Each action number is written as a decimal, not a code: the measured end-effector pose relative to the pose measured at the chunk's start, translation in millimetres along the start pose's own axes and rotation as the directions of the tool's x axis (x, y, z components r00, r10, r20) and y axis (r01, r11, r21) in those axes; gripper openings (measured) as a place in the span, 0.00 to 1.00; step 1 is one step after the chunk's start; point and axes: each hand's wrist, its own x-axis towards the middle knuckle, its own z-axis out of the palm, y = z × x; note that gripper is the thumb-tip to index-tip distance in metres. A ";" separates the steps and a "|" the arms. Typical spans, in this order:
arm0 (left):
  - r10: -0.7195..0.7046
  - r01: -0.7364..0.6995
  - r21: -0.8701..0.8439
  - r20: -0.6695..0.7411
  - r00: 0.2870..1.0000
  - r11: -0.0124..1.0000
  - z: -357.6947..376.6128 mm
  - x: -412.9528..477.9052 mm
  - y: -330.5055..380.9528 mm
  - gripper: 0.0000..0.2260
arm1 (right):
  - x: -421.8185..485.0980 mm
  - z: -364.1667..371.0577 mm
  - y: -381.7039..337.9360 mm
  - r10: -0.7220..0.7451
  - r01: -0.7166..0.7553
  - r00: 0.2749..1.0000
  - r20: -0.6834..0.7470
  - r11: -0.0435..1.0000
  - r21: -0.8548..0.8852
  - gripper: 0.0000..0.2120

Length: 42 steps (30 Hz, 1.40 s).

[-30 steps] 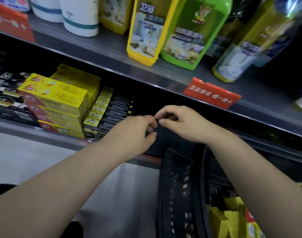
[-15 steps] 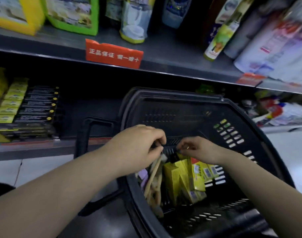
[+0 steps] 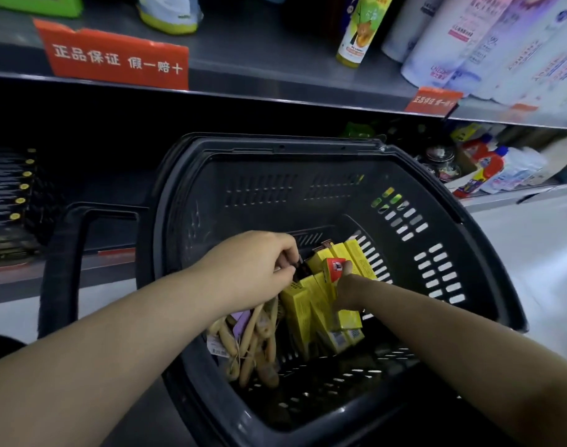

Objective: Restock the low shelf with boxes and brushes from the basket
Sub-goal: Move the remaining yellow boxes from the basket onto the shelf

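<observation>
On the upper shelf ahead of me, a large orange sign with white characters sits at the front edge, with a smaller orange sign further right. Behind them stand a white pouch, a slim yellow bottle and tall white and lilac bottles. Lower right, red bottles with blue caps sit near the pale floor.

Both bare forearms reached forward and down from the lower corners of the view, drawing together near the middle. The left grip was turned knuckles up, its fingers curled under and its thumb pinching a small dark item against them. The right grip, lower and mostly hidden, was wrapped round a yellow box, one fingertip showing beside the box's red end, near the left grip but not touching it.
</observation>
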 end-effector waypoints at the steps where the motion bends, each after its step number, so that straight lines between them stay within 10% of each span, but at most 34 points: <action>1: -0.019 0.019 -0.013 0.005 1.000 1.000 0.0 1.3 -0.8 0.08 | -2.8 -4.0 0.2 -0.009 0.008 1.000 0.026 1.000 0.007 0.23; 6: -0.122 0.123 -0.089 0.012 0.992 0.988 2.8 6.9 -7.0 0.14 | -27.8 -39.7 -7.0 -0.077 0.057 0.996 0.054 0.951 0.305 0.25; 11: -0.365 0.304 -0.583 0.013 0.931 0.754 -1.8 13.6 -10.4 0.27 | -86.1 -73.1 -40.1 -0.530 0.444 0.833 -0.156 0.474 0.760 0.18; 17: -0.437 0.045 -0.935 -0.121 0.891 0.352 -30.2 -3.4 -13.1 0.08 | -141.1 -84.0 -90.5 -0.612 0.735 0.643 -0.461 0.324 0.595 0.27; 23: -0.434 -0.095 -0.991 -0.125 0.892 0.090 -58.0 -40.1 -24.6 0.12 | -172.6 -74.5 -113.2 -0.629 0.799 0.601 -0.493 0.455 0.394 0.28; 31: -0.374 -0.180 -0.974 -0.117 0.920 -0.139 -87.4 -100.5 -57.7 0.23 | -204.2 -72.5 -165.8 -0.664 0.784 0.118 -0.738 0.518 -0.341 0.26; 42: -0.580 -0.294 -0.946 -0.318 0.750 0.139 -129.9 -147.4 -124.3 0.16 | -208.6 -70.8 -271.9 -0.823 0.908 0.363 -0.438 0.417 -0.031 0.34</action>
